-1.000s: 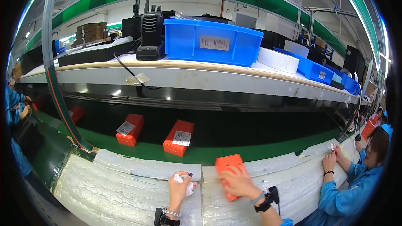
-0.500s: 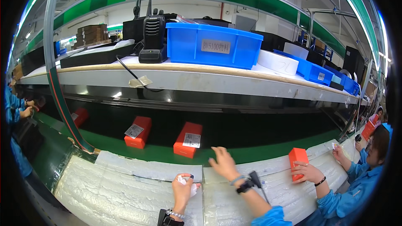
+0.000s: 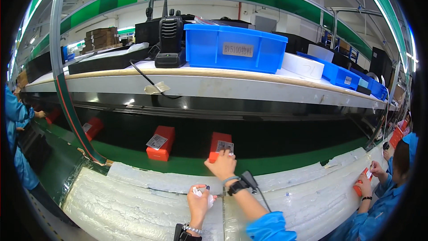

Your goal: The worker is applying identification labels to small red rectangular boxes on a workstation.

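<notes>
My left hand (image 3: 199,205) is closed around a crumpled white scrap (image 3: 210,200), perhaps paper or film, above the padded bench. Reaching out to the belt, my right hand (image 3: 223,167) grips the near end of an orange-red box (image 3: 215,141). That box carries a white label (image 3: 225,146) on top, partly covered by my fingertips. A second labelled red box (image 3: 166,139) lies to its left on the green conveyor belt (image 3: 194,163). A black device on a cord (image 3: 249,180) hangs at my right wrist.
More red boxes (image 3: 92,128) sit farther left on the belt. At the right, a co-worker (image 3: 379,201) holds a red box (image 3: 362,183); another person's sleeve (image 3: 18,107) shows at left. Above, a shelf (image 3: 249,85) bears a blue bin (image 3: 236,49) and a two-way radio (image 3: 170,40).
My right hand has moved forward and left from open air onto the nearest red box. The co-worker's box has moved off the bench toward their body. My left hand keeps the white scrap.
</notes>
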Available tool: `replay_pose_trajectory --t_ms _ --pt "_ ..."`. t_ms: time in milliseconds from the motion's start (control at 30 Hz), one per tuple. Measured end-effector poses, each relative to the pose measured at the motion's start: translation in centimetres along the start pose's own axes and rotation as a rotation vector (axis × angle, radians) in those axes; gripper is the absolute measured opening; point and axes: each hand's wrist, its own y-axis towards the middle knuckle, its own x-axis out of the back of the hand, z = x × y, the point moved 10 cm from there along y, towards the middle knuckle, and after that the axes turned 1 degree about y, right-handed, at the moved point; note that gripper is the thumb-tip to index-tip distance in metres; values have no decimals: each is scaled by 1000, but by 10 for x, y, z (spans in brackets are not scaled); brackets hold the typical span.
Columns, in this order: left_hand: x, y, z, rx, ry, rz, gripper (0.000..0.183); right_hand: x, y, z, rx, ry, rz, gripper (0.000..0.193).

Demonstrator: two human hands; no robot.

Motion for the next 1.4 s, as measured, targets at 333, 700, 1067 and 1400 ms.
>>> replay_pose_trajectory --t_ms 333,700,1067,1400 --pt "1 5 15 -47 158 58 17 113 -148 -58 153 79 236 82" --pt "-42 -17 27 87 601 513 18 129 -177 -70 532 255 473 52" --pt "-72 -46 18 225 151 820 25 113 -130 -30 540 753 365 44" --pt "-46 -17 24 324 -366 354 24 121 -110 -53 247 1444 485 17"
